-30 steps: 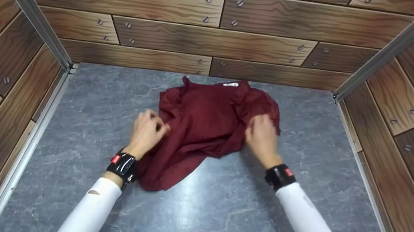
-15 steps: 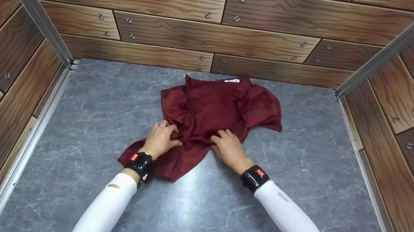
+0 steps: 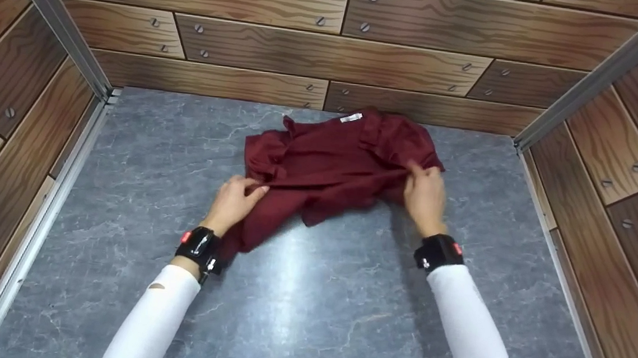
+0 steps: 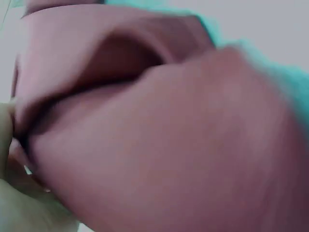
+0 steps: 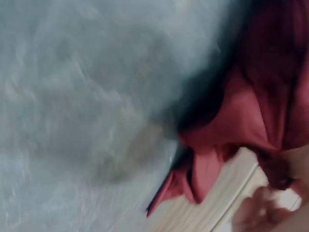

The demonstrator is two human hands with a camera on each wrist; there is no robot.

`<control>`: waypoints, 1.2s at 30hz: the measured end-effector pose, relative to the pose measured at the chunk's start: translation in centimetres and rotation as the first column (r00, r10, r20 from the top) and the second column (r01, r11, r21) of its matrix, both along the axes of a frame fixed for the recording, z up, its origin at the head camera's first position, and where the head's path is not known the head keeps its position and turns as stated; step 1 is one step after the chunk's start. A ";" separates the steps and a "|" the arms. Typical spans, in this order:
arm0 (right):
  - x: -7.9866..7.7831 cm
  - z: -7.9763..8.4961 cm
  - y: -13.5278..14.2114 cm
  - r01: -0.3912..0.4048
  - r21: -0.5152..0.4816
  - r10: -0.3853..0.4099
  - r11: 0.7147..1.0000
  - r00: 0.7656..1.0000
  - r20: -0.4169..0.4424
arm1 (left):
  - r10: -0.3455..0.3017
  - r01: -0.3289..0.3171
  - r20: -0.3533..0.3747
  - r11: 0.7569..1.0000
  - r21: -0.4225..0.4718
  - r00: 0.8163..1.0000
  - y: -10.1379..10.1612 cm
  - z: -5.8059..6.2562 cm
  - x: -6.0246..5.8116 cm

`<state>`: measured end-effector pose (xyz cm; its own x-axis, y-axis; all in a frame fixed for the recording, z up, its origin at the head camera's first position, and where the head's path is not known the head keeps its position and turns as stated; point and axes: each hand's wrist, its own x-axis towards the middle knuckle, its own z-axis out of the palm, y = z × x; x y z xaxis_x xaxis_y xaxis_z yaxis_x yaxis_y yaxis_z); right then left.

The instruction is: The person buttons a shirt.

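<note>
A dark red short-sleeved shirt (image 3: 326, 151) lies crumpled, its neckline with a white label (image 3: 351, 117) toward the back wall. My left hand (image 3: 231, 202) pinches the cloth on the left side, thumb against fingers. On the opposite side my right hand (image 3: 426, 199) grips another part below the sleeve. Between the two hands the fabric is stretched in a taut, raised fold, and its lower part hangs toward me. Cloth (image 4: 164, 145) fills most of the left wrist view, blurred. In the right wrist view the fingers (image 5: 256, 208) hold bunched fabric at the lower right.
The shirt is on a grey marbled surface (image 3: 309, 313). Wood-patterned panels (image 3: 250, 45) close it in at the back, left and right, with metal rails (image 3: 39, 243) along the sides.
Both hands came inward onto the lower part of the shirt, then spread apart and up. The right hand went far right, lifting and stretching the cloth between them.
</note>
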<state>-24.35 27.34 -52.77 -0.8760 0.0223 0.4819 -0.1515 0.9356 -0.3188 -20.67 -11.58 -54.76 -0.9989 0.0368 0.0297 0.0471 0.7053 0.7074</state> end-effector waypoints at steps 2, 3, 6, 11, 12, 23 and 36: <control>0.2 0.2 0.2 0.015 -0.024 -0.016 1.000 1.000 -0.009 | 0.024 -0.025 -0.038 1.000 -0.015 0.999 -0.1 0.1 0.2; 0.4 0.1 0.0 -0.012 -0.025 0.012 1.000 1.000 -0.025 | 0.034 -0.036 -0.077 0.999 -0.030 0.996 -0.1 0.1 0.3; 1.6 -0.5 -1.5 -0.195 0.033 0.197 0.980 0.978 -0.070 | 0.021 -0.054 -0.284 0.993 -0.108 0.959 0.3 0.0 0.8; 3.9 -1.9 -5.5 -0.505 0.179 0.474 0.844 0.860 0.191 | -0.183 0.105 -0.343 0.967 -0.234 0.921 1.5 0.0 1.8; 4.3 -2.3 -6.2 -0.527 0.188 0.472 0.829 0.839 0.272 | -0.231 0.162 -0.280 0.955 -0.248 0.932 1.7 -0.1 1.9; 4.5 -3.5 -8.2 -0.527 0.137 0.443 0.839 0.807 0.390 | -0.409 0.358 -0.090 0.870 -0.340 0.908 0.5 -1.8 1.7; 2.2 2.9 -1.1 -0.216 -0.498 0.370 0.840 0.898 0.236 | -0.506 0.492 -0.012 0.833 0.252 0.863 3.9 3.8 1.5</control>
<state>-22.19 26.24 -49.85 -0.9762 -0.1148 0.1842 -0.2158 0.6036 -0.7676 -19.12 -7.71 -50.96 -0.8471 0.5290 0.0499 0.3044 0.4062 0.8616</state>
